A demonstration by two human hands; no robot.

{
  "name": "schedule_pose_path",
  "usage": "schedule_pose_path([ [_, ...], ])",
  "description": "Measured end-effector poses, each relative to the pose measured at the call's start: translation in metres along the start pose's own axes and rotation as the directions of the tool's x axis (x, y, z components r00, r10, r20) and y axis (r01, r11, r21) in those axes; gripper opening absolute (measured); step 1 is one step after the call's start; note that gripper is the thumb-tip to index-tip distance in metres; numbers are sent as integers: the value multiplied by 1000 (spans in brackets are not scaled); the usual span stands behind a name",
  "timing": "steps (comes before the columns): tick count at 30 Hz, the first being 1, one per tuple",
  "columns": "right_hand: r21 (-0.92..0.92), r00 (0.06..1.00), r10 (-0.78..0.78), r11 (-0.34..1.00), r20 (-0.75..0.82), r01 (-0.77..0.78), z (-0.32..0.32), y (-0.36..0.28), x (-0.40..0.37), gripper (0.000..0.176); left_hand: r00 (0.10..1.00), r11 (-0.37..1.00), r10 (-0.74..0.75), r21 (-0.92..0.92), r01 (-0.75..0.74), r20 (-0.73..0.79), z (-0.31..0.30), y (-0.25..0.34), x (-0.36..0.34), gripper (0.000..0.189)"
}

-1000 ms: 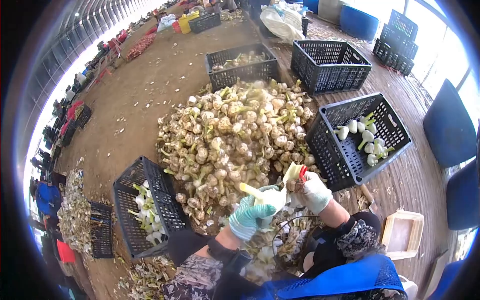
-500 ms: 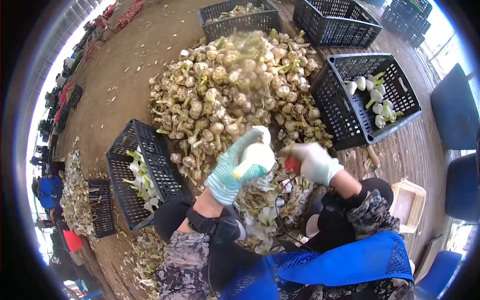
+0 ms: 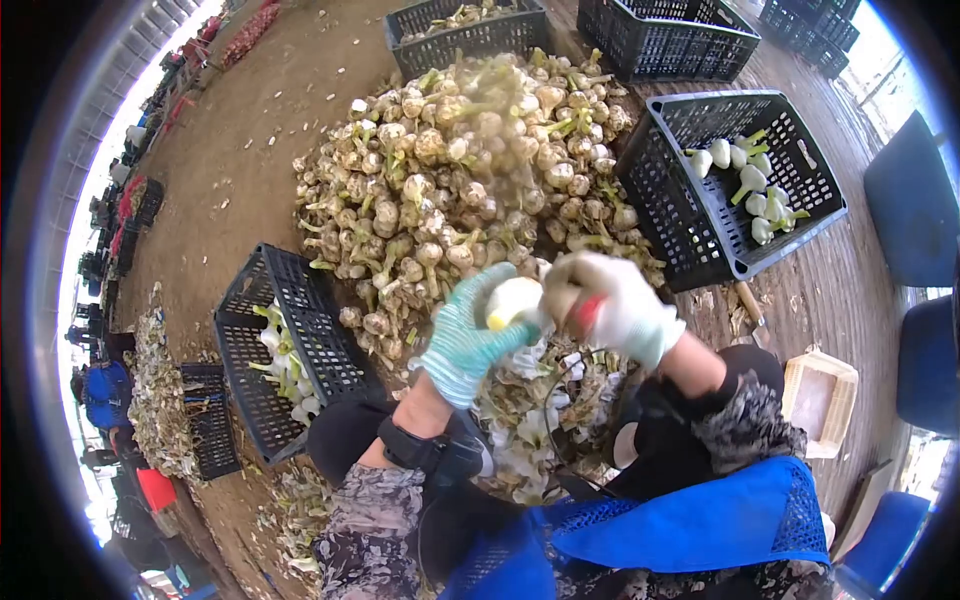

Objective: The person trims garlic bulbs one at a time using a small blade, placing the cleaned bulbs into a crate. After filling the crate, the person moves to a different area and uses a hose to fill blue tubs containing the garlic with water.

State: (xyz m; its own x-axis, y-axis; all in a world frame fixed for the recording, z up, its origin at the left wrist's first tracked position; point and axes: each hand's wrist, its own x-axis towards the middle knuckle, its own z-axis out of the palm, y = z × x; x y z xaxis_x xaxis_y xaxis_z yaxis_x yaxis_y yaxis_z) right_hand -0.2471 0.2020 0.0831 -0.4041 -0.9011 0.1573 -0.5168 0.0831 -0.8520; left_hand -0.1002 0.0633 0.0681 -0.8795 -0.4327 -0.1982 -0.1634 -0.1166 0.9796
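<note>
My left hand, in a striped green-and-white glove, is closed around a white garlic bulb. Right beside it, my right hand, in a pale glove and blurred by motion, grips a red-handled tool; its working end is hidden. A thin dark cord hangs below that hand. Beyond both hands rises a heap of unpeeled garlic with short stems. Loose garlic skins lie beneath my hands, between my legs.
Black crates with white bulbs stand on the left and right. More crates are at the back. A wooden-handled tool and a cream tray lie at right. Another person is at far left.
My right hand has moved left and slightly up, against the bulb. The left hand has turned the bulb, so its stem end points less far down and left.
</note>
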Motion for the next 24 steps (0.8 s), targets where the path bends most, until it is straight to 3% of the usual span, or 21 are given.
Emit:
schedule_pose_path([
  [1, -107, 993, -30, 994, -110, 18, 9, -15, -7, 25, 1000, 999, -15, 47, 15, 9, 3, 1, 0, 60],
  [2, -197, 999, 5, 980, -54, -16, 9, -13, -11, 27, 1000, 995, -19, 103, 17, 14, 3, 5, 0, 61],
  [4, -237, 996, 85, 967, -32, -90, 7, -7, -13, 23, 988, 988, -76, -120, 92, 134, 0, 2, -2, 65],
  [6, -103, 982, 116, 986, -148, -132, 1, 12, -9, 17, 967, 908, -101, -376, 185, 232, 1, 3, -5, 68],
  [7, -102, 977, 129, 984, -169, -147, 1, 18, -5, 16, 977, 919, -52, -372, 127, 207, 2, 4, -3, 70],
  [8, 88, 968, 241, 968, -68, -235, -2, 21, -5, 26, 983, 925, -6, -372, 74, 181, 2, 2, 0, 72],
  [9, 512, 950, 300, 805, 86, -300, -3, 19, -2, 32, 984, 909, -10, -409, 83, 178, 0, -2, 2, 74],
  [11, 905, 935, 256, 284, 247, -316, 3, 2, -4, 43, 989, 883, 13, -465, 57, 145, 0, -8, 2, 72],
  [12, 857, 928, 317, 403, 197, -320, 9, 1, -4, 38, 991, 868, 19, -493, 50, 132, 2, -11, 2, 72],
  [13, 794, 917, 374, 512, 138, -328, 15, 2, -4, 33, 999, 871, 0, -491, 24, 48, 14, -2, 1, 52],
  [14, 716, 903, 423, 609, 72, -342, 20, 2, -4, 28, 995, 862, -93, -503, 61, -39, 22, 5, 3, 44],
  [15, 649, 910, 409, 674, 72, -355, 21, -3, -6, 26, 974, 850, -188, -518, 98, -123, 29, 11, 5, 35],
  [16, 562, 959, 284, 793, 2, -236, 32, 2, -7, 22, 937, 834, -282, -535, 134, -205, 31, 12, 6, 28],
  [17, 581, 959, 274, 771, 65, -260, 34, -1, -10, 21, 900, 828, -367, -524, 200, -236, 23, -6, 14, 13],
  [18, 596, 955, 266, 749, 132, -291, 29, -16, -9, 21, 955, 872, -229, -476, 116, -188, 21, -7, 10, 15],
  [19, 791, 891, 312, 423, 331, -442, 24, -14, -10, 29, 987, 899, -94, -437, 29, -128, 18, -4, 2, 21],
  [21, 908, 896, 161, -6, 414, -419, 16, -8, -14, 37, 998, 808, 46, -589, -11, 44, 15, 8, -11, 29],
  [22, 950, 948, 123, 79, 292, -303, 14, -23, -15, 37, 994, 888, 102, -453, -73, 40, 13, 12, -10, 28],
  [23, 947, 932, 169, -22, 321, -322, 13, -33, -13, 35, 987, 941, 159, -307, -140, 36, 11, 16, -9, 27],
  [24, 937, 916, 204, -117, 347, -329, 10, -37, -9, 33, 986, 905, 161, -405, -132, 38, 11, 11, -4, 25],
])
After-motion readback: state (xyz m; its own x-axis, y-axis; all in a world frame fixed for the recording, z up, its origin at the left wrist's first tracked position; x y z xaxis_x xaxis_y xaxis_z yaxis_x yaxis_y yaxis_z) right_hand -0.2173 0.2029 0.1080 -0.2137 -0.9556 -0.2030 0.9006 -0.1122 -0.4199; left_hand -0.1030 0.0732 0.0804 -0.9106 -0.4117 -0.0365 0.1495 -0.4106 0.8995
